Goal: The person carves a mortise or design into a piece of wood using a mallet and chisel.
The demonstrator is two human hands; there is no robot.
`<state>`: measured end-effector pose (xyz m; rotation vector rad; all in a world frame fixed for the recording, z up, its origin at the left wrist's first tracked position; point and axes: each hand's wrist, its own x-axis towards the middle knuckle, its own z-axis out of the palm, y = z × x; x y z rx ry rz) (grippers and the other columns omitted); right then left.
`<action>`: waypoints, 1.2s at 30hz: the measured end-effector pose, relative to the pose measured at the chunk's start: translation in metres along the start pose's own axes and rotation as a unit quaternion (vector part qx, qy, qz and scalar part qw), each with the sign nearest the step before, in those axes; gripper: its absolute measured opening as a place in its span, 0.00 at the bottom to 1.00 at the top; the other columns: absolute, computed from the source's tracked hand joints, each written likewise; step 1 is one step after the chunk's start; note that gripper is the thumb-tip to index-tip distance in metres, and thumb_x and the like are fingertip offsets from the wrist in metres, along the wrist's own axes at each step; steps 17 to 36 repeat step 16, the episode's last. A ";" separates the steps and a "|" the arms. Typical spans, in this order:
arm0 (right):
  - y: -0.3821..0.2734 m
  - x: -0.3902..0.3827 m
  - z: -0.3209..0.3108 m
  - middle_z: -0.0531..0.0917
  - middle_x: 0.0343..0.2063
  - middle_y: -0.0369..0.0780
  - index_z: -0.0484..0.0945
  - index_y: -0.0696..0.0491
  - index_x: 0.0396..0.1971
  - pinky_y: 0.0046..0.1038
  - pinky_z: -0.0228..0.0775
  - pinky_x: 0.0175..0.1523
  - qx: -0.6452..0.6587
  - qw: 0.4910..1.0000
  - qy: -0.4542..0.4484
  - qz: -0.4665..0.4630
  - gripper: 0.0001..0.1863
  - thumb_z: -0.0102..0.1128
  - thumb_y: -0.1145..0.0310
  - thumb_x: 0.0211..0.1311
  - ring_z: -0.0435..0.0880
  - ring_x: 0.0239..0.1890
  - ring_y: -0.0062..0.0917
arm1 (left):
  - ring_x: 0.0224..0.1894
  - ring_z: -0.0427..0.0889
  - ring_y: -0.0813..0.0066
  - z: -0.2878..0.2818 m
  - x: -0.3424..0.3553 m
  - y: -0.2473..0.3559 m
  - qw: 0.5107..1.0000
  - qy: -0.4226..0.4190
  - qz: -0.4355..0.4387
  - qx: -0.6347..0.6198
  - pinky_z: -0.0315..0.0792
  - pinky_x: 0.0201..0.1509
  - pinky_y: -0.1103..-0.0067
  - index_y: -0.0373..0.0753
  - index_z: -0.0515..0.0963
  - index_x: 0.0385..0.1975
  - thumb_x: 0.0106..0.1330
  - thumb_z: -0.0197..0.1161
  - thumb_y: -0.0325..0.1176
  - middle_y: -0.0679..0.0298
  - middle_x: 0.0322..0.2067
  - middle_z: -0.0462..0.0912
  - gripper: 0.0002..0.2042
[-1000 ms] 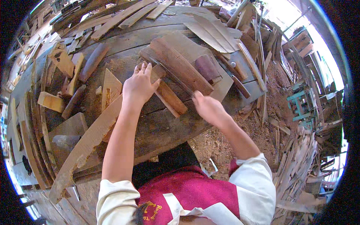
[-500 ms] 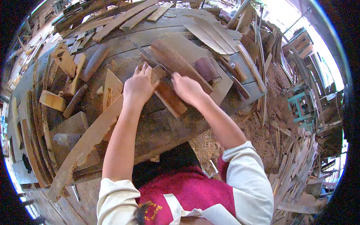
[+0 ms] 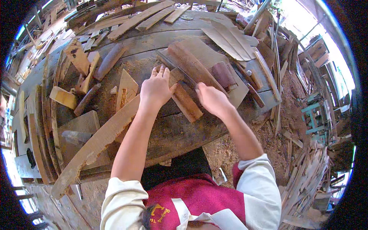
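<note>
My left hand (image 3: pixel 156 87) presses down on a small light-brown wooden block (image 3: pixel 175 75), fingers spread forward and thumb along its near side. Under that block lies a reddish-brown wooden bar (image 3: pixel 187 104). My right hand (image 3: pixel 211 99) is closed around the near end of a long, thin, dark metal file (image 3: pixel 180 69), whose grip is hidden in the fist. Its length runs forward and left along the far side of the block. Just beyond it rests a thick reddish-brown wooden piece (image 3: pixel 197 63) on a flat board (image 3: pixel 239 94).
Left on the workbench (image 3: pixel 168 132) are wooden blocks (image 3: pixel 63 97), a dark rounded piece (image 3: pixel 110 61) and a triangular offcut (image 3: pixel 125 90). A long curved plank (image 3: pixel 97 143) lies beside my left forearm. Handled tools (image 3: pixel 256 96) sit at the right; scrap wood (image 3: pixel 306 172) covers the floor.
My right hand has drawn the file back toward me and rightward, past the block. My left hand keeps its place on the block. The whole view has shifted slightly.
</note>
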<state>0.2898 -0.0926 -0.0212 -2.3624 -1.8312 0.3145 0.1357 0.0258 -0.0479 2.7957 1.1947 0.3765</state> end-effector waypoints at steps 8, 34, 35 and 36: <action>0.006 -0.019 0.013 0.78 0.22 0.53 0.65 0.57 0.33 0.48 0.69 0.35 0.003 1.000 0.018 0.017 0.13 0.38 0.62 0.65 0.78 0.28 0.50 | 0.62 0.60 0.62 -0.001 -0.003 -0.003 0.999 -0.028 -0.017 -0.017 0.66 0.58 0.71 0.37 0.60 0.57 0.60 0.50 0.52 0.59 0.61 0.60 0.31; 0.025 -0.067 -0.001 0.78 0.20 0.52 0.63 0.55 0.32 0.49 0.68 0.32 -0.006 1.000 -0.002 0.029 0.11 0.39 0.61 0.65 0.78 0.26 0.50 | 0.63 0.57 0.61 -0.008 -0.002 0.001 0.999 -0.045 -0.011 0.000 0.68 0.56 0.68 0.37 0.59 0.58 0.60 0.50 0.54 0.58 0.62 0.57 0.32; 0.025 -0.067 -0.001 0.78 0.20 0.52 0.63 0.55 0.32 0.49 0.68 0.32 -0.006 1.000 -0.002 0.029 0.11 0.39 0.61 0.65 0.78 0.26 0.50 | 0.63 0.57 0.61 -0.008 -0.002 0.001 0.999 -0.045 -0.011 0.000 0.68 0.56 0.68 0.37 0.59 0.58 0.60 0.50 0.54 0.58 0.62 0.57 0.32; 0.025 -0.067 -0.001 0.78 0.20 0.52 0.63 0.55 0.32 0.49 0.68 0.32 -0.006 1.000 -0.002 0.029 0.11 0.39 0.61 0.65 0.78 0.26 0.50 | 0.63 0.57 0.61 -0.008 -0.002 0.001 0.999 -0.045 -0.011 0.000 0.68 0.56 0.68 0.37 0.59 0.58 0.60 0.50 0.54 0.58 0.62 0.57 0.32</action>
